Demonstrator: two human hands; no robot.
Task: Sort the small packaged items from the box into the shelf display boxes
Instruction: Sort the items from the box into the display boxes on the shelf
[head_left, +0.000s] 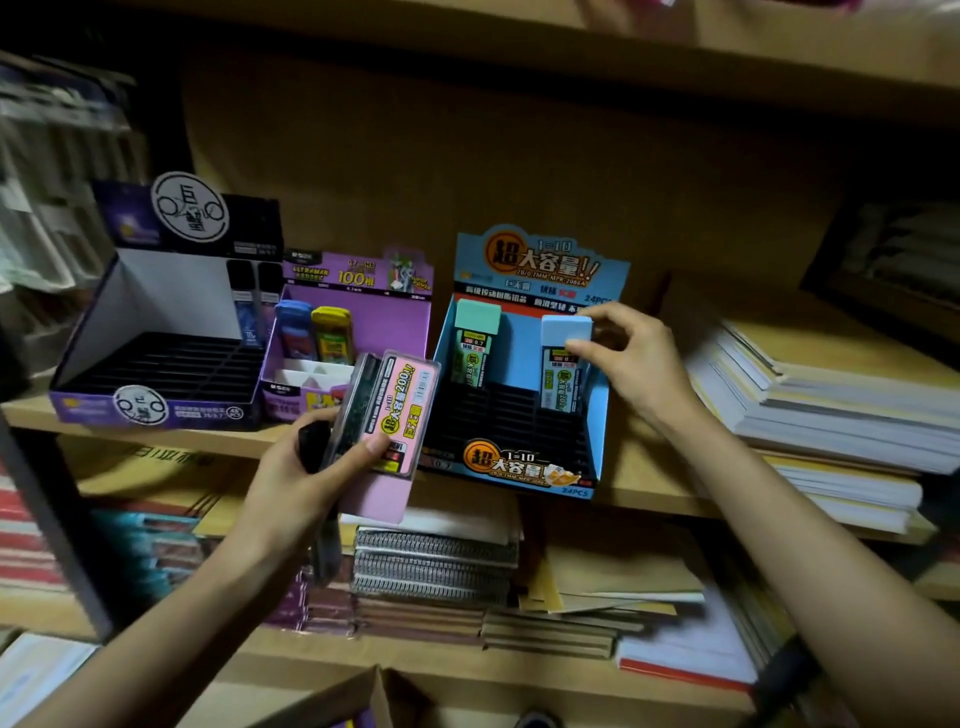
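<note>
Right hand (631, 358): thumb and fingertips pinch the cap of a blue-capped lead case (563, 358), which stands upright in a back-row slot on the right side of the blue display box (600, 410). Left hand (298, 473): curled round a pink lead case (402, 410), with a darker case (358, 405) edge-on against it, held in front of the shelf (649, 483) between the purple display box (387, 322) and the blue one.

We read this as the seating step: one case is going into its slot and the pink one is queued. Next we need to push the blue cap down until it sits level with the green-capped case (475, 343) to its left, let go, then pick a free slot for the pink.

The cases are slim, rigid and clear-bodied, with printed labels and coloured caps. The slots are narrow, so they must go in straight.
</note>
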